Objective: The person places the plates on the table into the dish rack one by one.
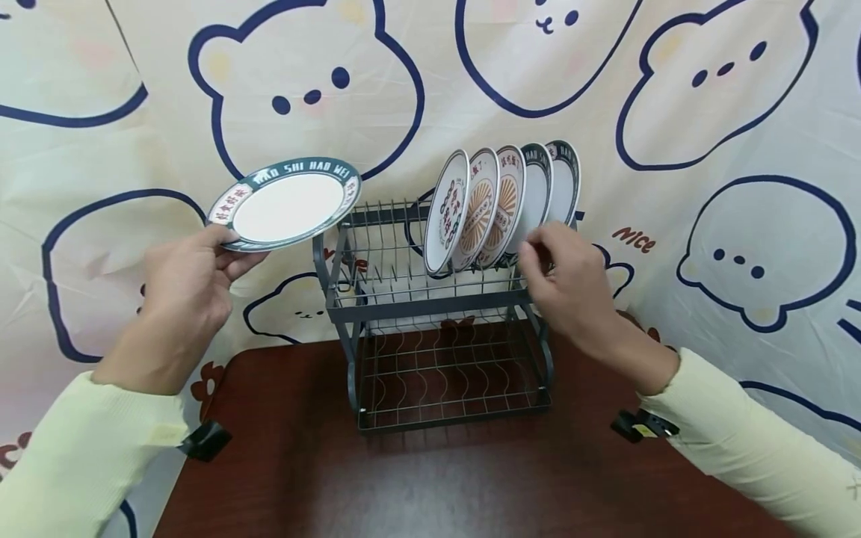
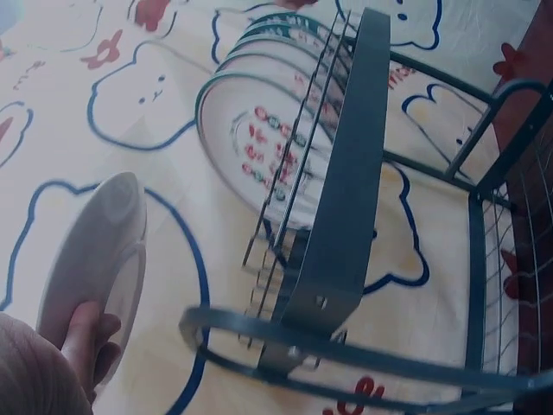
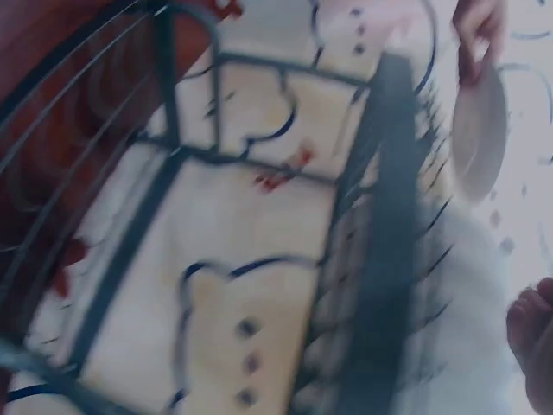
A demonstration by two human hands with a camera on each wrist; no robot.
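Left of the rack: my left hand (image 1: 184,288) grips a green-rimmed plate (image 1: 285,203) by its near edge, thumb on top, fingers curled beneath.
Plate's position: held in the air, nearly flat, tilted slightly toward me, just beside the top corner of the rack (image 1: 437,321).
Right side: my right hand (image 1: 572,280) is at the upper tier, fingers bent loosely at the lower edges of the standing plates (image 1: 501,202); I cannot tell whether they pinch one.
Standing plates: five on edge in the right half of the upper tier, leaning close together.
Rack: on the dark wood table (image 1: 471,478), lower tier bare wire.
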